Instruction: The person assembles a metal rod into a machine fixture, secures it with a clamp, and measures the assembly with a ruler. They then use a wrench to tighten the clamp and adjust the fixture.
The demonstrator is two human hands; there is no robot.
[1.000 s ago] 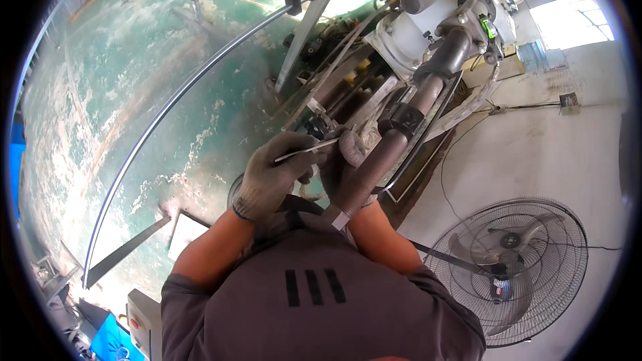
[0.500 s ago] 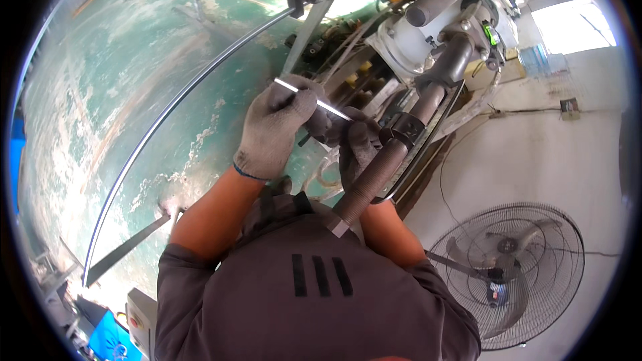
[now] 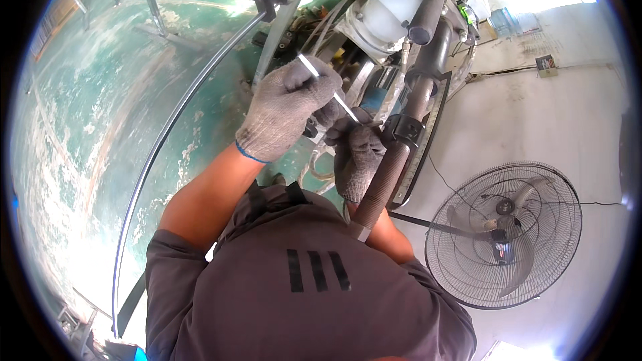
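Beside the dark ribbed hose [image 3: 384, 180], both my gloved hands work close together. Left hand [image 3: 284, 110] is fisted, pinching a thin metal rod [image 3: 329, 88] between thumb and fingers; the rod's long axis runs diagonally, upper end poking out above my knuckles, lower end slanting down toward the hose clamp [image 3: 406, 130]. Right hand [image 3: 358, 154] sits just left of the hose, below the rod's lower tip, fingers curled; can't tell if it grips the rod end or only touches it. Right hand is nearer the hose, left hand farther and higher. Hose runs up to the grey machine [image 3: 391, 10]. Right of the hose, well apart on the pale floor [image 3: 548, 120], stands a floor fan [image 3: 503, 234]. Left of it, a curved metal bar [image 3: 170, 134] over the green floor [image 3: 87, 113].
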